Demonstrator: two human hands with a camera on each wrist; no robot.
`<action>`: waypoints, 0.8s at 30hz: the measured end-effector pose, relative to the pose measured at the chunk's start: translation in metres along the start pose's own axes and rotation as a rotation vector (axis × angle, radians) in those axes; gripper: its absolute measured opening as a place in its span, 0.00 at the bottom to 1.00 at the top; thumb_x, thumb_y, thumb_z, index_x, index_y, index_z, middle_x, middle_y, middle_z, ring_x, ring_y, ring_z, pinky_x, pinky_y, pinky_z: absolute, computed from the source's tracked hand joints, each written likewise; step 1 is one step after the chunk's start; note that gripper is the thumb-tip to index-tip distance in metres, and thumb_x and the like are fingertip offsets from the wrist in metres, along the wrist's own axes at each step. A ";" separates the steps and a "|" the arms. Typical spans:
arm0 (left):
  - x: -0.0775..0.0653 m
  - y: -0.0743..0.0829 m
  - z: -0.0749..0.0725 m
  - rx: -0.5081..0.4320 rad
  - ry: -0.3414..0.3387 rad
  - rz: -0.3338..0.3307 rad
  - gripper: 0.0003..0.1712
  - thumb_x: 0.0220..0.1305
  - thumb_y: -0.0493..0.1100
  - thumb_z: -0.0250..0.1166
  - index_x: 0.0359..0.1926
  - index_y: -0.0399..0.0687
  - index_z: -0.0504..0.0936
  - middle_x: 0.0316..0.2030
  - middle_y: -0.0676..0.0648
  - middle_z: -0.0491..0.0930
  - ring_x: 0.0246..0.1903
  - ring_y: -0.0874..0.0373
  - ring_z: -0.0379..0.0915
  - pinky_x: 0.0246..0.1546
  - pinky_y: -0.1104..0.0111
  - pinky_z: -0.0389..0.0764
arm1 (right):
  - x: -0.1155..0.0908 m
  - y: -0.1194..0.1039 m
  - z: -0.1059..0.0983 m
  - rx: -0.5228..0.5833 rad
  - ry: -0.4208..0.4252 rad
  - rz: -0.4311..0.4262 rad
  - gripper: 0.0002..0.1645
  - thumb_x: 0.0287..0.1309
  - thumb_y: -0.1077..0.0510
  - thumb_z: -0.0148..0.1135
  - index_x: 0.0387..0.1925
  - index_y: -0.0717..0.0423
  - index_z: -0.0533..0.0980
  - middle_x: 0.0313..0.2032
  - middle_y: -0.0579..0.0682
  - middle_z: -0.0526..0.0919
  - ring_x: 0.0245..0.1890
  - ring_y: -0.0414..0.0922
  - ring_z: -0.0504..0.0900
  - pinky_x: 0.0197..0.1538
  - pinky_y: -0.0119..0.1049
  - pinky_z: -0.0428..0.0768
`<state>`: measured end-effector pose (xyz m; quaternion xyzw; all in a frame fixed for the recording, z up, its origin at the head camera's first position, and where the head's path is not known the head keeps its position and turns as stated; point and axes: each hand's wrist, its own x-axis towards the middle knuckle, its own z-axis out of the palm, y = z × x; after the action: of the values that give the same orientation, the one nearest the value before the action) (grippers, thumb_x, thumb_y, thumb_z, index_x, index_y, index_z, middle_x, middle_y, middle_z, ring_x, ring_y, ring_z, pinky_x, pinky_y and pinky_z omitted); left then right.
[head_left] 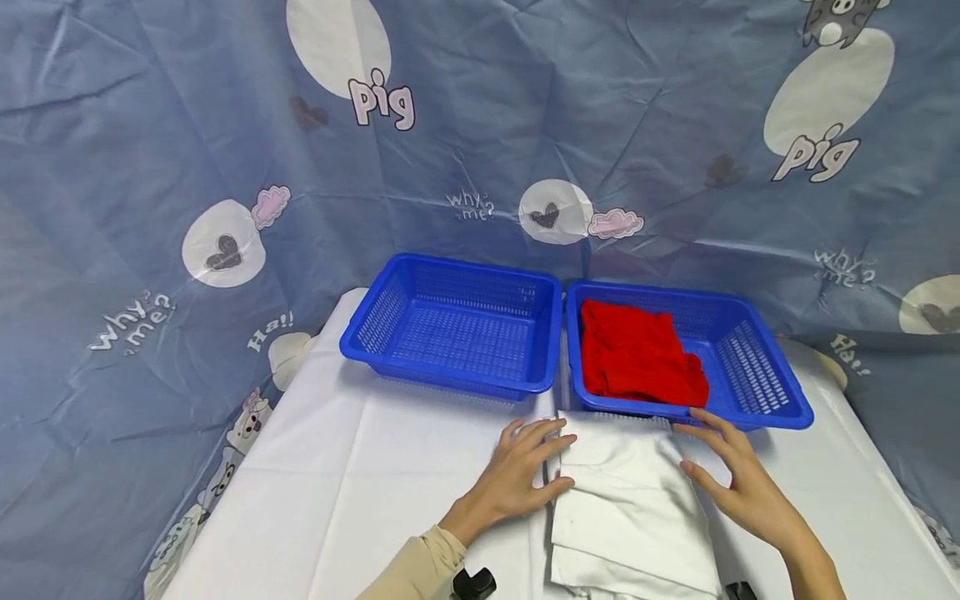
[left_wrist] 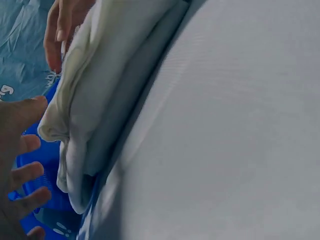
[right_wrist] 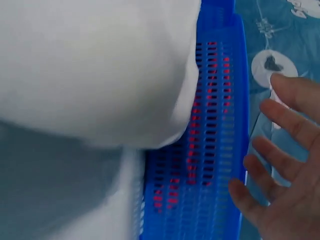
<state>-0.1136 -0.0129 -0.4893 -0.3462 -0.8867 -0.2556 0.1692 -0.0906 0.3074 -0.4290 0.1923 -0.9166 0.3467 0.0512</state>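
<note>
A folded white cloth (head_left: 630,508) lies on the table in front of the right basket, its layers stacked and its near end cut off by the head view's lower edge. My left hand (head_left: 517,471) is at the cloth's left side, fingers spread and fingertips at its edge. On the other side my right hand (head_left: 738,479) hovers beside the far right corner, fingers apart, holding nothing. In the left wrist view the cloth (left_wrist: 115,75) shows several thick folds. The right wrist view has the cloth (right_wrist: 100,70) apart from the spread right hand (right_wrist: 285,170).
Two blue plastic baskets stand side by side at the back: the left basket (head_left: 450,385) holds nothing visible, and the right basket (head_left: 780,400) contains a folded red cloth (head_left: 637,354). A white sheet (head_left: 405,467) covers the table. Behind hangs a blue printed curtain (head_left: 465,150).
</note>
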 end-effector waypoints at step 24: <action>-0.005 0.010 0.009 -0.021 -0.174 -0.031 0.36 0.54 0.70 0.49 0.63 0.66 0.59 0.65 0.53 0.55 0.64 0.56 0.53 0.55 0.54 0.62 | -0.035 0.028 0.029 0.120 -0.256 0.091 0.46 0.49 0.51 0.63 0.66 0.42 0.50 0.68 0.47 0.46 0.64 0.22 0.41 0.51 0.07 0.52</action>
<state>-0.1048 -0.0041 -0.4958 -0.3549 -0.9006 -0.2365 0.0839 -0.0679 0.3187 -0.4765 0.1959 -0.9012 0.3753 -0.0934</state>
